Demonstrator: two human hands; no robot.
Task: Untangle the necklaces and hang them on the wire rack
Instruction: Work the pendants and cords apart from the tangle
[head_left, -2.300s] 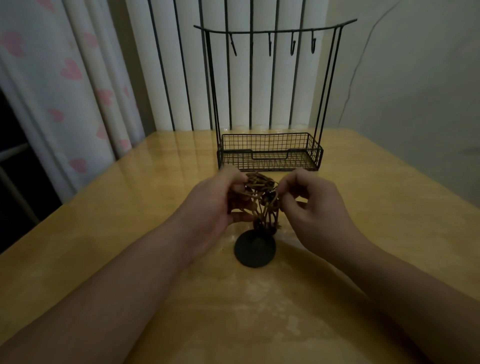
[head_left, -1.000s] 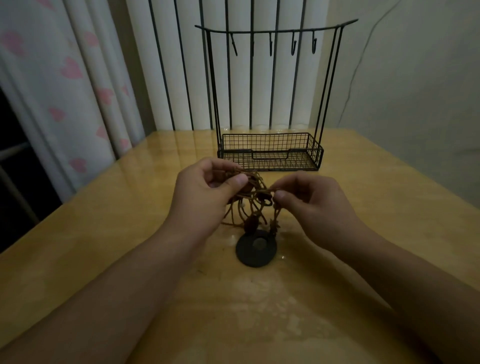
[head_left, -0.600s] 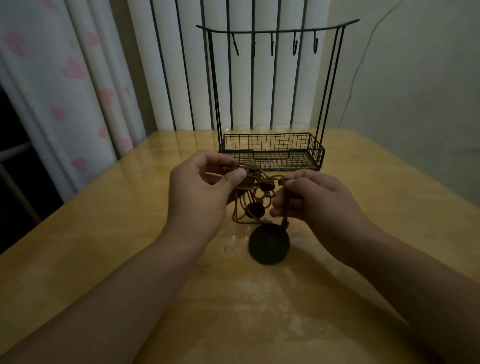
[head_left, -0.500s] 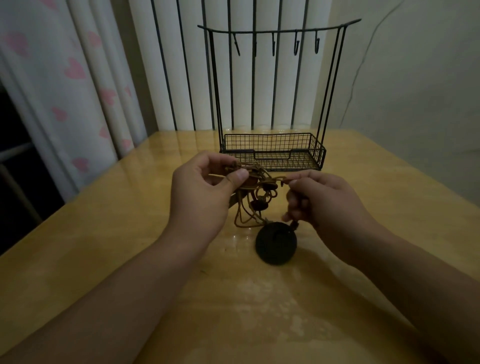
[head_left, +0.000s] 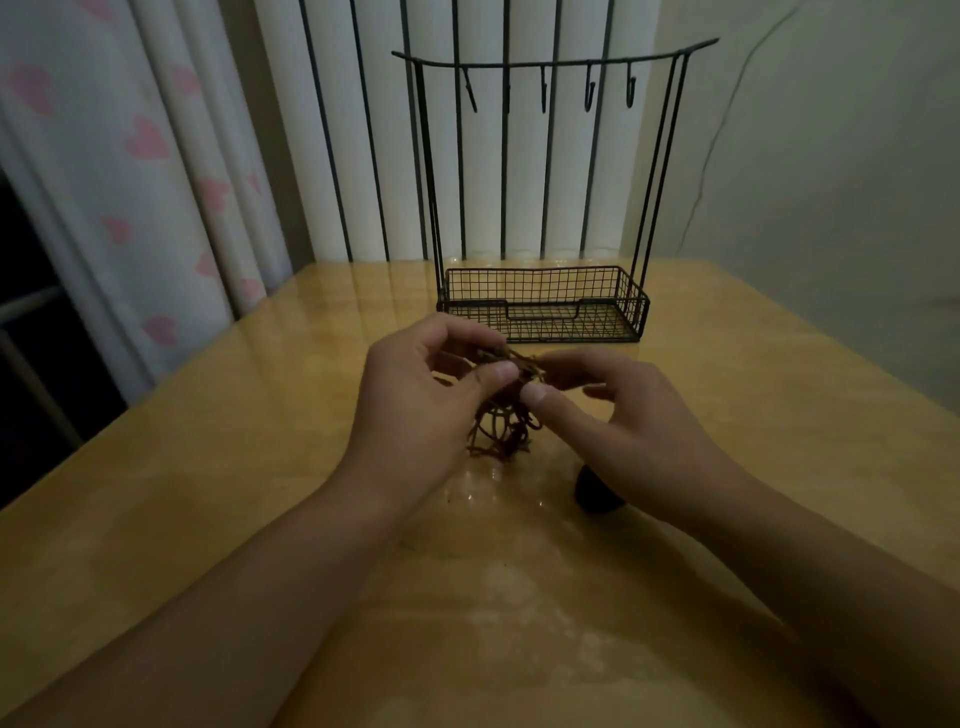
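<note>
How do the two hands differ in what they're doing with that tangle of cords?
The left hand is seen from its back, thumb pressed onto the top of the necklace tangle; the right hand pinches the same knot from the other side. The left hand hides none of the dark round pendant; the right hand covers most of it. Both grip the tangle in front of the empty wire rack.

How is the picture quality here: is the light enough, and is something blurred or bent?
Head view: dim light, the necklaces show only as a dark brown tangle; pale glare patches on the table; wide-angle lens bows the wire rack top bar; both hands look slightly soft.
</note>
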